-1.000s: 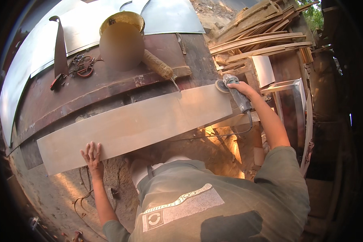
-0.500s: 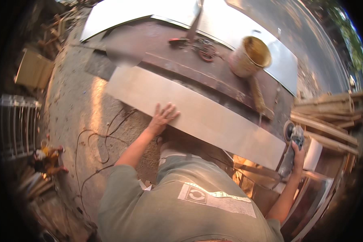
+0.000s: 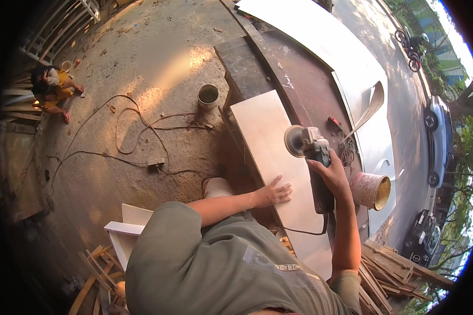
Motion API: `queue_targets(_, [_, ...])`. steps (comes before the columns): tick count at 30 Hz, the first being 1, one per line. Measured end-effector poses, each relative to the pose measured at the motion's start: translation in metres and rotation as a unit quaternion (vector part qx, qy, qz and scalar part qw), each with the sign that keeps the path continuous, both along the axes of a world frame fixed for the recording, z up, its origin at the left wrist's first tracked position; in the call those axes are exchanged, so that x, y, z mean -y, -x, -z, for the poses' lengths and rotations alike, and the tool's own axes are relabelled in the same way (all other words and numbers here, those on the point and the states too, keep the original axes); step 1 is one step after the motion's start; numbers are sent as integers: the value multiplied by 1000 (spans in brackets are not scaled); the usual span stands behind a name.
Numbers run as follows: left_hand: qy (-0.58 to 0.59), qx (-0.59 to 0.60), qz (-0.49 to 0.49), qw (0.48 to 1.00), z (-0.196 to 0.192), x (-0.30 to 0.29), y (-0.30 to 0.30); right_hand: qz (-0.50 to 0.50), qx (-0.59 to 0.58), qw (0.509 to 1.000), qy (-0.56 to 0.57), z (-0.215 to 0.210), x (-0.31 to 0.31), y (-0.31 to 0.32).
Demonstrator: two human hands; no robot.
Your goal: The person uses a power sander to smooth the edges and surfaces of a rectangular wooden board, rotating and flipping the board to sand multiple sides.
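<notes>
A long pale board (image 3: 265, 126) lies along the near edge of a dark workbench (image 3: 315, 79). My left hand (image 3: 273, 193) rests flat on it near its left edge, fingers spread. In my right hand (image 3: 332, 173) is an angle grinder (image 3: 318, 181), gripped round its dark body. The grinder's round disc (image 3: 295, 140) is over the far half of the board; whether it touches the surface I cannot tell. A black cord (image 3: 305, 232) trails from the grinder's rear end across the board.
A stained bucket (image 3: 370, 190), red-handled tool (image 3: 335, 124) and white sheets (image 3: 352, 58) sit right of the board. Cables (image 3: 136, 113) and a pail (image 3: 208, 96) are on the left ground. A person (image 3: 58, 89) sits far left; scrap wood (image 3: 378, 273) lies lower right.
My right hand has brought the grinder from beyond the board's right end to above the board. My left hand stays flat on the board. The whole view has turned.
</notes>
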State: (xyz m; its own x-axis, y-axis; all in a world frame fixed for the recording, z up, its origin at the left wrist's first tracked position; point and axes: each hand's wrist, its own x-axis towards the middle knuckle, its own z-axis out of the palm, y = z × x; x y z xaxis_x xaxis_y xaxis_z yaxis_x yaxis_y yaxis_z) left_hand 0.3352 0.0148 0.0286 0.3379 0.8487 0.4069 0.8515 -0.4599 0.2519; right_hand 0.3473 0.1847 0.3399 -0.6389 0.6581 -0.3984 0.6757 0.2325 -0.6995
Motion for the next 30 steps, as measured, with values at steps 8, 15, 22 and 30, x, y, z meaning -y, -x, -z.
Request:
queue_targets(8, [4,32,-1,999,-4,3,2,-201,76,976,-29,78,16,199])
queue_targets(15, [41,18,7,999,-17,1,14,-249,151,956,-45,95,-2,231])
queue_targets(22, [25,47,-9,999,-11,3,9,-160,193,965,-71,101,-77,218])
queue_targets(30, [41,51,12,998,-13,2,11,-142,177,972,-64,107,-90,221])
